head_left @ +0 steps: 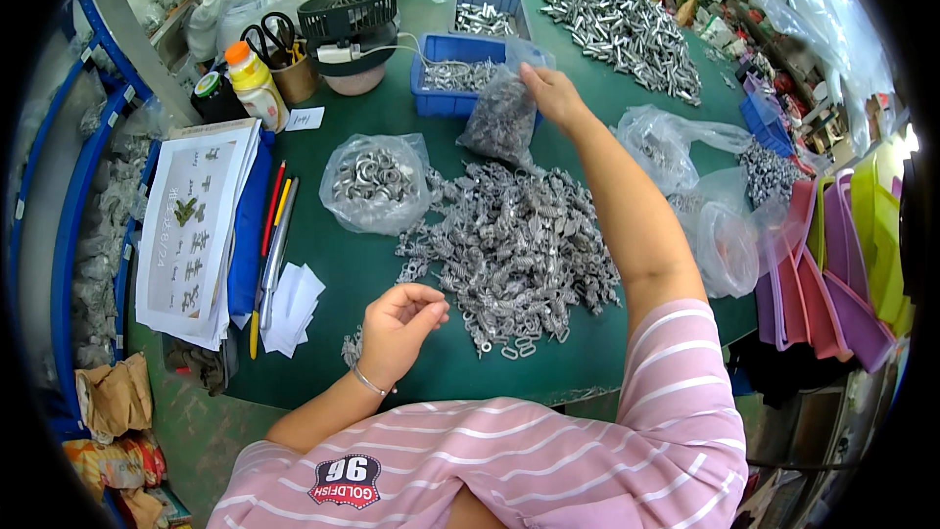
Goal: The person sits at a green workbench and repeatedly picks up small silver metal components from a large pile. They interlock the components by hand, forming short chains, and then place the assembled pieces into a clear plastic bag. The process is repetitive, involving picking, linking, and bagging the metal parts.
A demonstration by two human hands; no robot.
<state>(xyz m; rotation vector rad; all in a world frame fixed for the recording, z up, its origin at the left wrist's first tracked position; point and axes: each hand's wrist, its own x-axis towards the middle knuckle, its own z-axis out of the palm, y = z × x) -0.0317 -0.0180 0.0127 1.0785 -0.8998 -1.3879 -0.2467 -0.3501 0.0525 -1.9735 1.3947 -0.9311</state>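
My right hand (553, 96) grips the gathered neck of a clear plastic bag (501, 122) filled with small dark grey metal parts. The bag hangs or leans at the far edge of a big heap of grey metal parts (524, 245), in front of the blue bin. Small ring-like and chain-like pieces show in the heap. My left hand (397, 328) is at the heap's near left side, fingers curled in and thumb against them; whether anything is inside is hidden. An opened plastic bag of metal rings (374, 179) sits left of the heap.
Behind stand a blue bin (446, 103) of metal pieces, a dark fan (348, 15) and a pile of silver cylinders (636, 34). Papers (191, 235), pens (279, 255) and a yellow bottle (257, 88) lie left. Plastic bags (720, 245) and coloured bins (808, 284) are right.
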